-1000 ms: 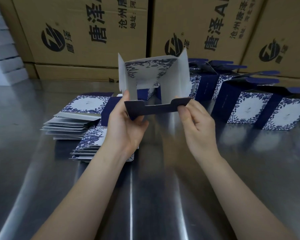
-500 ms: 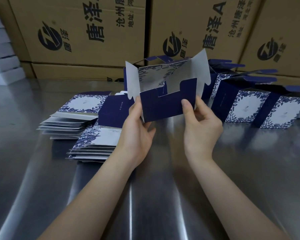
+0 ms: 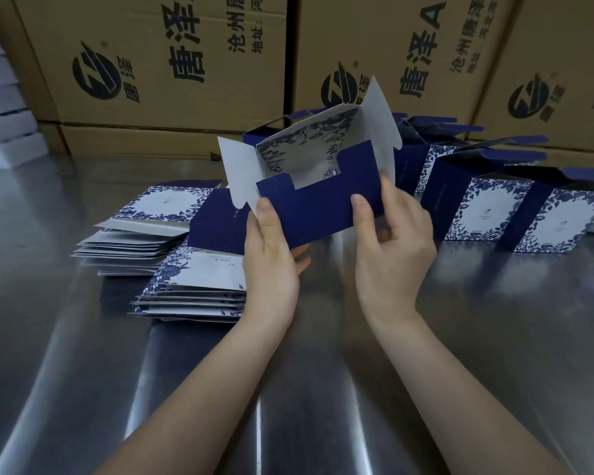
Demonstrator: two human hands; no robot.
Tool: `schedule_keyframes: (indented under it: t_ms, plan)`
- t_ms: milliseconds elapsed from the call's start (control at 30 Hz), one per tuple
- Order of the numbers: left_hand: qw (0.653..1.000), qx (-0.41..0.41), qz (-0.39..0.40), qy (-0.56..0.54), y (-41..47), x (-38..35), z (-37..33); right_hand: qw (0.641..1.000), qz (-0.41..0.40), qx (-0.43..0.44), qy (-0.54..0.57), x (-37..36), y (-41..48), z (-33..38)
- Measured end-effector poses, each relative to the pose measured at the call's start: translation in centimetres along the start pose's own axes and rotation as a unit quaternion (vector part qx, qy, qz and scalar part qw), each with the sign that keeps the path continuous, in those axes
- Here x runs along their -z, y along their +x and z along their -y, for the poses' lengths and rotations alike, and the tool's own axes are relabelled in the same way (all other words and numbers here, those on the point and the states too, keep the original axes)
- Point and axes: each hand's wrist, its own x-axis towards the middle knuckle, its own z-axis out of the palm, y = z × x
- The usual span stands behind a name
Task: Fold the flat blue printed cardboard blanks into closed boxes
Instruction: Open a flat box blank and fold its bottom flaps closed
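Note:
I hold a half-formed blue printed box [image 3: 318, 200] above the steel table, its open end towards me. A dark blue notched flap is folded up across the opening, and two white side flaps stick out left and right. My left hand [image 3: 271, 255] grips the box at its lower left, thumb pressed on the blue flap. My right hand [image 3: 390, 241] pinches the flap's right end, thumb in front and fingers behind. Two stacks of flat blanks [image 3: 192, 286] lie on the table to the left.
Several folded boxes [image 3: 487, 214] with open lids stand in a row at the right and behind the held box. Large brown shipping cartons [image 3: 172, 63] wall off the back. White boxes [image 3: 4, 125] are stacked at the far left. The steel table [image 3: 288, 389] spreads below my arms.
The dark blue flap, lying flat and edge-on a second ago, has swung upward across the box opening. The box has tilted and both hands have risen slightly.

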Motion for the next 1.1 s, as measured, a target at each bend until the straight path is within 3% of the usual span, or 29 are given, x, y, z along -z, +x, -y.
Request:
schedule_keyframes:
  t_ms: [133, 400, 1100]
  plan:
    - [0.999, -0.024, -0.026, 0.038, -0.2, -0.2, 0.3, 0.998, -0.008, 0.046, -0.042, -0.1, 0.0, -0.2]
    - [0.989, -0.053, -0.048, 0.128, -0.3, -0.3, 0.2, 0.998, -0.008, 0.064, -0.019, 0.4, 0.5, -1.1]
    - [0.991, -0.023, -0.057, 0.12, 0.2, 0.1, -0.3, 0.984, 0.013, 0.171, -0.057, 0.6, 1.1, -1.8]
